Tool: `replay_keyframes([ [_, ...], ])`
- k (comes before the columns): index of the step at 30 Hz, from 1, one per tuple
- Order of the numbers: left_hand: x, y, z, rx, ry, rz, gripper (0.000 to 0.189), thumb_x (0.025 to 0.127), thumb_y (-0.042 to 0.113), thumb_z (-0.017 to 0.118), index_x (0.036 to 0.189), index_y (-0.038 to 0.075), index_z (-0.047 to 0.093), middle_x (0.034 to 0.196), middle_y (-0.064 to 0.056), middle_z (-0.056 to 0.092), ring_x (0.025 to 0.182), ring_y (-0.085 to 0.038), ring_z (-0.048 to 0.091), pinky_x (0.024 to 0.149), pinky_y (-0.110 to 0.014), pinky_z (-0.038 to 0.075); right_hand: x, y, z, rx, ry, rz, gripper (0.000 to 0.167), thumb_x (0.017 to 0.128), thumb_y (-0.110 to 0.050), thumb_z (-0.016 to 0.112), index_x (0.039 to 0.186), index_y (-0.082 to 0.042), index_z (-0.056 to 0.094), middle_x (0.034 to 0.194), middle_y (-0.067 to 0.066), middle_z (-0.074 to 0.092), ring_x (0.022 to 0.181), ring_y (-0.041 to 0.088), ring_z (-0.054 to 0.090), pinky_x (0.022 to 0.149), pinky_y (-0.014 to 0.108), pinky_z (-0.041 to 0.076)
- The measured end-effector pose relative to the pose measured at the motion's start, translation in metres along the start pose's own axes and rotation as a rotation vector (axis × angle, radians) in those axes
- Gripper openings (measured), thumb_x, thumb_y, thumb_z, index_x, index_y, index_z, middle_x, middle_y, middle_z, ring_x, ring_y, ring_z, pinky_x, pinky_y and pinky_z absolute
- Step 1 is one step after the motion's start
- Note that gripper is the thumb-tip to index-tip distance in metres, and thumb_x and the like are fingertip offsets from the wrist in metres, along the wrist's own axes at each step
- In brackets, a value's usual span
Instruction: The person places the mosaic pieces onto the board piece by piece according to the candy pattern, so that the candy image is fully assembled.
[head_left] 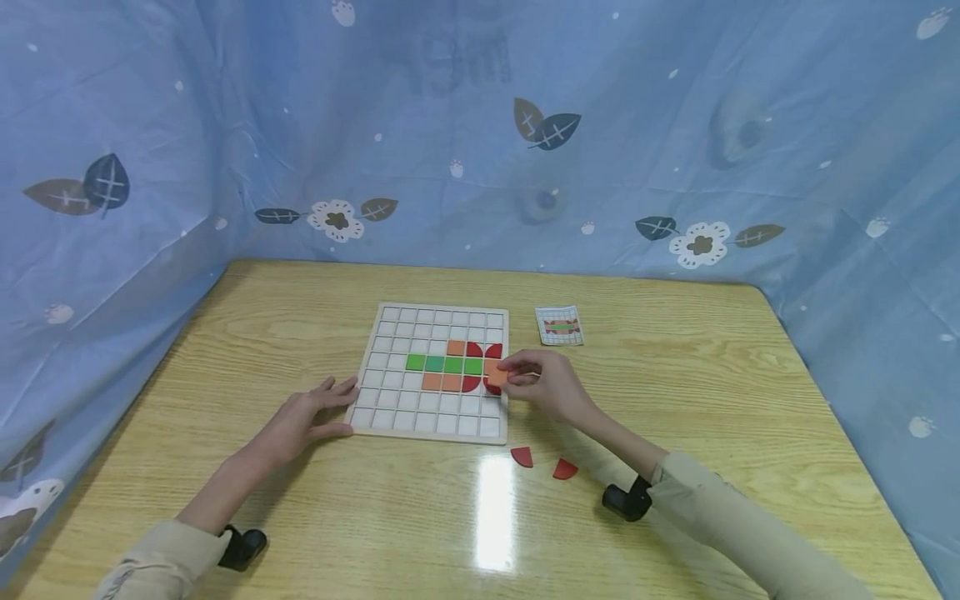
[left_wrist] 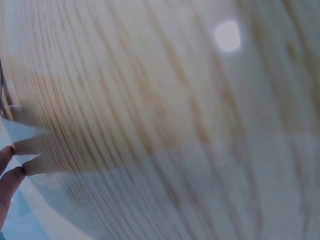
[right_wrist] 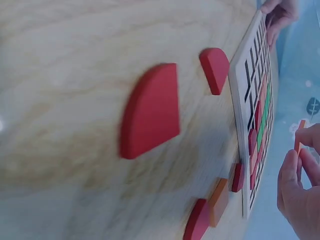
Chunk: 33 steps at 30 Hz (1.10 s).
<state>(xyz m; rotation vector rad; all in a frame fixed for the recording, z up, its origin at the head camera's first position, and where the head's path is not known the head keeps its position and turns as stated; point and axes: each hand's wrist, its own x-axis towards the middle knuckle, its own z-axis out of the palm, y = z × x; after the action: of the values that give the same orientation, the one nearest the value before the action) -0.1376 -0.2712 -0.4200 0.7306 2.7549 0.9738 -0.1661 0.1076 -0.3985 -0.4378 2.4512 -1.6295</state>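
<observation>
A white grid board (head_left: 392, 400) with a pale wooden rim lies on the table. My right hand (head_left: 551, 386) pinches an orange square tile (head_left: 497, 377) just above its right edge; the tile also shows edge-on between thumb and fingers in the right wrist view. Green square tiles (head_left: 453, 365) form a row on the board, with orange squares (head_left: 441, 382) and red quarter-circle tiles (head_left: 474, 349) in the rows above and below. My left hand (head_left: 307, 419) touches the board's left rim with spread fingers. Only its fingertips (left_wrist: 11, 175) appear in the left wrist view.
Two loose red quarter-circles (head_left: 522, 457) (head_left: 566, 469) lie in front of the board. Beside its right edge, the right wrist view shows another orange tile (right_wrist: 218, 202) and red pieces (right_wrist: 196, 220). A small pattern card (head_left: 559, 340) lies behind, right of the board. Blue patterned cloth (head_left: 465, 233) borders the table.
</observation>
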Motion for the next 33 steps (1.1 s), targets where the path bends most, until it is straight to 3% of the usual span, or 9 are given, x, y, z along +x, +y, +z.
replay_keyframes([
  [5,0.001,0.002,0.000,-0.006,-0.011,-0.018,0.062,0.081,0.019,0.074,0.133,-0.007,0.052,0.143,-0.022,0.042,0.132,-0.053,0.028,0.102,-0.066,0.027,0.010,-0.003,0.002,0.009,-0.021,0.010,0.022,0.084,0.003,0.070,0.106,0.001,0.071,0.109,0.014,0.068,0.092,0.023,0.068,0.077,0.026,0.056],
  [12,0.000,0.003,-0.003,-0.014,-0.011,-0.033,0.062,0.081,0.020,0.074,0.133,-0.007,0.052,0.143,-0.022,0.042,0.133,-0.053,0.027,0.103,-0.066,0.026,0.024,-0.007,0.007,-0.038,-0.027,-0.044,0.023,0.087,-0.002,0.070,0.109,0.001,0.071,0.112,0.016,0.067,0.100,0.029,0.065,0.070,0.040,0.056],
  [19,0.000,0.001,-0.002,-0.007,-0.009,-0.029,0.062,0.081,0.019,0.074,0.132,-0.007,0.052,0.142,-0.022,0.043,0.132,-0.053,0.028,0.102,-0.066,0.026,0.043,-0.002,0.016,-0.083,0.014,-0.086,0.020,0.087,-0.001,0.069,0.106,0.002,0.072,0.100,0.015,0.070,0.092,0.027,0.066,0.068,0.027,0.053],
  [26,0.000,0.001,-0.002,-0.007,-0.009,-0.028,0.062,0.081,0.020,0.074,0.133,-0.006,0.052,0.143,-0.021,0.042,0.133,-0.053,0.028,0.103,-0.066,0.026,0.055,-0.006,0.027,-0.113,0.041,-0.117,0.019,0.086,0.002,0.069,0.104,0.006,0.071,0.101,0.019,0.070,0.091,0.029,0.067,0.077,0.032,0.056],
  [33,0.000,-0.002,0.000,-0.008,-0.006,-0.027,0.062,0.081,0.019,0.074,0.133,-0.006,0.052,0.142,-0.021,0.043,0.133,-0.052,0.028,0.103,-0.067,0.025,0.064,-0.008,0.037,-0.126,0.038,-0.106,0.020,0.085,0.003,0.069,0.104,0.007,0.070,0.102,0.020,0.070,0.089,0.030,0.068,0.076,0.032,0.056],
])
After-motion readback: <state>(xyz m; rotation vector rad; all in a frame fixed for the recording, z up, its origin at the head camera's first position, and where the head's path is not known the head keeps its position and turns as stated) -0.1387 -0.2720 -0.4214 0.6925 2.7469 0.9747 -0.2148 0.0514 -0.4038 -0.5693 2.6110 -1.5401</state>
